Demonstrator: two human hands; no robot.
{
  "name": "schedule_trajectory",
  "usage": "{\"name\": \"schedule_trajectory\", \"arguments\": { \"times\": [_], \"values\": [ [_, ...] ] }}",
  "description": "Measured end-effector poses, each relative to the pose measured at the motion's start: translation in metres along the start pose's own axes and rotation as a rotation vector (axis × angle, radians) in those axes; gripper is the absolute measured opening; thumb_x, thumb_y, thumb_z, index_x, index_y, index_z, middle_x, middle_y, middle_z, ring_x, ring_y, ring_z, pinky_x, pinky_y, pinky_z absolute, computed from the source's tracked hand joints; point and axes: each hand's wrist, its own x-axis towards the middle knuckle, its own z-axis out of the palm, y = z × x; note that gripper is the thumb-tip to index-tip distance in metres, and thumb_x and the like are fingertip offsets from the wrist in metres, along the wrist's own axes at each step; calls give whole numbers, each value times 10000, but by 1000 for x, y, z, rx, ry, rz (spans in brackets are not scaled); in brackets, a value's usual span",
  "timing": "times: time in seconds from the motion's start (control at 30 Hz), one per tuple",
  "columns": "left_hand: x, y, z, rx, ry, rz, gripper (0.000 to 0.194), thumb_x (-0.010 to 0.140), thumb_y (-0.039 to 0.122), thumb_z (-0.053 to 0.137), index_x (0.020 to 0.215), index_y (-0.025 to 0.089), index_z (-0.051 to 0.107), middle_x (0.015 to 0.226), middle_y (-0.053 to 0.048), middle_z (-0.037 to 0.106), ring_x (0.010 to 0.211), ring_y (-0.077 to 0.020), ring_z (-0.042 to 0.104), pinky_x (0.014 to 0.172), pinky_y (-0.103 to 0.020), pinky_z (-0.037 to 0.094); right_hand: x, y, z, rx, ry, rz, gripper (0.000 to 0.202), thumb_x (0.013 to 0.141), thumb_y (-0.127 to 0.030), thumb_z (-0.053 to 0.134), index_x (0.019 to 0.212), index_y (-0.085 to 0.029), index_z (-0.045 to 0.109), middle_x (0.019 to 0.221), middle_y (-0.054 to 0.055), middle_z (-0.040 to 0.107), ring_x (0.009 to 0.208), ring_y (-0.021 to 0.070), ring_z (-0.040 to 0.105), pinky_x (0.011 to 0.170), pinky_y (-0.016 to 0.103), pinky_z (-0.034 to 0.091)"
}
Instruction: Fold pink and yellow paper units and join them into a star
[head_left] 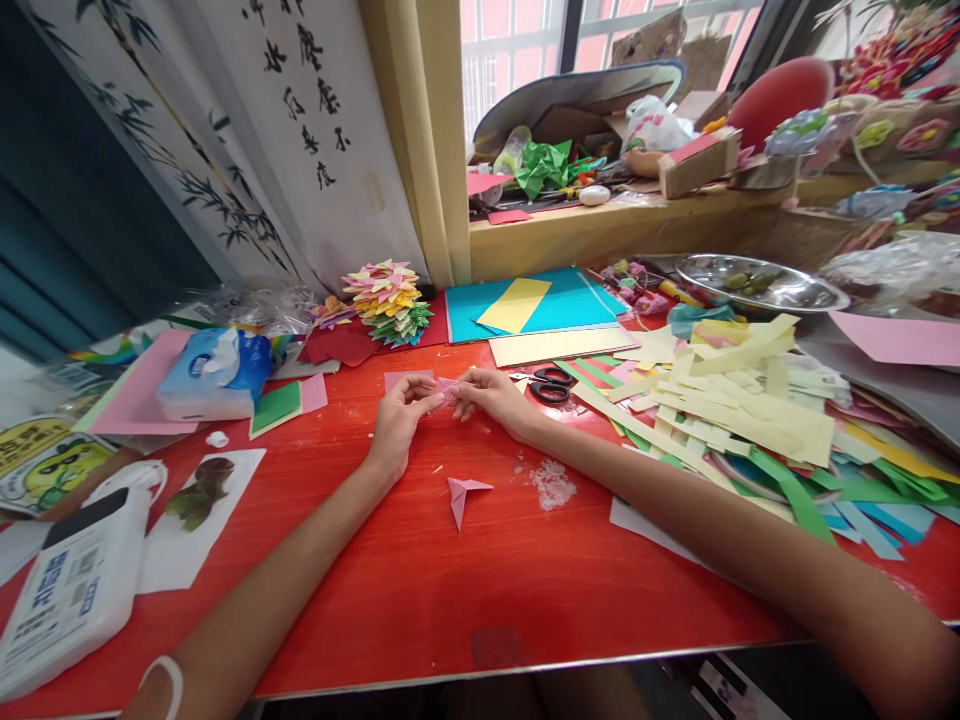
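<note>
A small folded piece of pink paper [448,388] is pinched between both hands above the middle of the red table. My left hand [401,415] grips its left side with thumb and fingers together, and my right hand [491,398] has its right side. Just behind my left hand lies a flat pink paper [397,379]. Nearer the front edge, a folded pink piece with pointed arms [465,496] rests on the table. Black-handled scissors [552,385] lie to the right of my right hand.
Paper strips [742,390] pile up at the right on the red table [390,610]. A layered paper model [390,303] and blue sheets [480,299] stand and lie at the back. At left are a tissue pack [217,375] and a white box [75,590].
</note>
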Motion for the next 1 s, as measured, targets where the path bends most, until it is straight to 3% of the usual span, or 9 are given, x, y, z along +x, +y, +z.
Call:
{"name": "schedule_trajectory", "arguments": {
  "times": [0.23,0.37,0.47,0.57,0.73,0.87,0.93,1.0],
  "values": [
    [-1,3,3,20,-62,-38,337,671,226,605,993,179,519,691,34,512,538,-65,493,468,-179,385,1,0,-1,-4,17,-19,233,706,-347,621,748,-129,551,574,-6,594,506,86,564,502,199,438],
    [-2,4,6,22,-95,-62,278,654,235,618,906,155,532,684,26,528,577,-104,555,544,-245,484,-1,-3,0,-52,0,-12,236,720,-349,598,729,-114,576,584,3,588,525,82,553,526,204,435],
    [-3,5,6,26,-120,-84,212,685,296,601,823,145,546,697,11,543,581,-113,560,534,-254,495,-1,-1,0,-110,-22,-50,229,734,-349,578,693,-124,566,565,-9,564,494,76,520,500,200,411],
    [-3,6,5,43,-70,-85,209,696,337,594,731,138,541,667,18,524,533,-102,552,517,-249,496,-1,0,-1,-169,-18,-64,218,729,-346,581,671,-139,545,509,-33,521,446,70,477,458,193,376],
    [-3,4,4,66,-58,-39,204,725,343,573,714,146,525,688,13,532,548,-99,562,546,-249,504,-2,-1,0,-223,-42,-49,240,751,-386,546,742,-147,566,453,-51,487,376,55,402,381,177,284],
    [-5,4,3,212,-36,101,177,755,341,545,793,169,550,729,-3,528,651,-121,560,588,-258,505,-3,-2,0,-181,-8,1,254,737,-397,553,716,-144,563,407,-55,464,344,46,344,356,175,221],
    [-6,5,2,372,-4,262,242,770,311,537,991,213,552,891,-32,541,812,-145,559,704,-287,501,-2,-2,-1,-117,22,27,250,720,-388,572,684,-142,546,400,-55,458,345,43,335,355,175,189],
    [-6,7,1,563,-47,440,329,783,277,530,1112,258,522,1065,-52,515,985,-166,515,869,-333,439,-2,-2,-1,-60,38,43,249,710,-379,581,664,-138,535,400,-53,455,348,41,337,358,176,174]
  ]
}}
